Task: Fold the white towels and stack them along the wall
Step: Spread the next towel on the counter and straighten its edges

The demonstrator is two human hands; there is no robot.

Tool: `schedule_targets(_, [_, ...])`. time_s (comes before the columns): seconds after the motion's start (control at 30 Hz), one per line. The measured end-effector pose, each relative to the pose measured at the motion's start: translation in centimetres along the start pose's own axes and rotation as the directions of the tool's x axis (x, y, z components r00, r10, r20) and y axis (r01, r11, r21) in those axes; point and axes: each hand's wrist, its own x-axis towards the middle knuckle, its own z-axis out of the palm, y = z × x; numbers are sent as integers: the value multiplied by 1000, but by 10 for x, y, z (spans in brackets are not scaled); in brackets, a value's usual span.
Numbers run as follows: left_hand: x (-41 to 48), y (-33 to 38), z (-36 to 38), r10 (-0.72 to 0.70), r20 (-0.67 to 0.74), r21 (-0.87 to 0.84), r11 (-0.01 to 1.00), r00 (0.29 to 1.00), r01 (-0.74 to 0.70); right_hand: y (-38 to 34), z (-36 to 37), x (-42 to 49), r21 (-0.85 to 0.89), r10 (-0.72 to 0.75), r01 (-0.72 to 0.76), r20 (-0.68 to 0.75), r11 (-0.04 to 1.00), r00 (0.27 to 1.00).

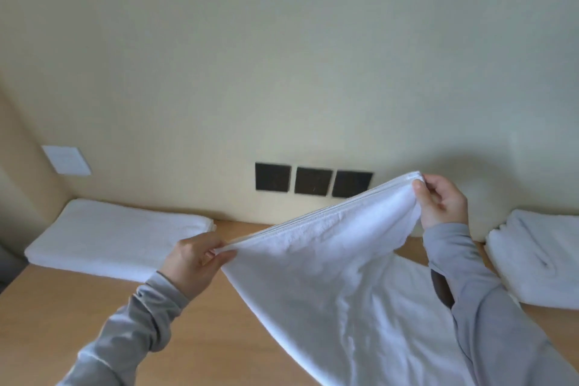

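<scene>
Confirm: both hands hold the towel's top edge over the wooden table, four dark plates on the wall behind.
Wrong: the head view shows three dark plates, not four. The left hand and right hand do hold the towel by its top edge over the wooden table.

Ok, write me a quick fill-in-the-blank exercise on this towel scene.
1. The left hand and the right hand hold one towel by its ____ edge.
2. The wall carries ____ dark squares.
3. The white plate sits to the ____ of those squares.
4. Both sleeves are ____.
Missing words: top, three, left, grey.
</scene>
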Motion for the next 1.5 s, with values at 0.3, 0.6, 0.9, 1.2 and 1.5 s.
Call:
schedule_targets(0.3, [158, 184, -133, 613, 31, 466, 690, 789, -554, -154, -130, 97, 231, -204, 219, -87, 948, 975])
schedule_targets(0.6, [191, 321, -233, 753, -66, 599, 555, 655, -578, -262, -202, 85, 294, -442, 452, -105, 842, 891])
schedule_targets(0.9, [168, 351, -282, 638, -157, 654, 639, 754, -405, -302, -210, 89, 236, -547, 575, -179, 783, 818])
schedule_targets(1.2, [173, 344, -296, 258, -225, 204, 955, 940, -213, -329, -204, 94, 339, -537, 569, -191, 749, 821])
schedule_targets(1.5, [179, 352, -263, 275, -106, -17, 960, 955, -279, -296, -232, 94, 335, -479, 506, -166, 795, 862])
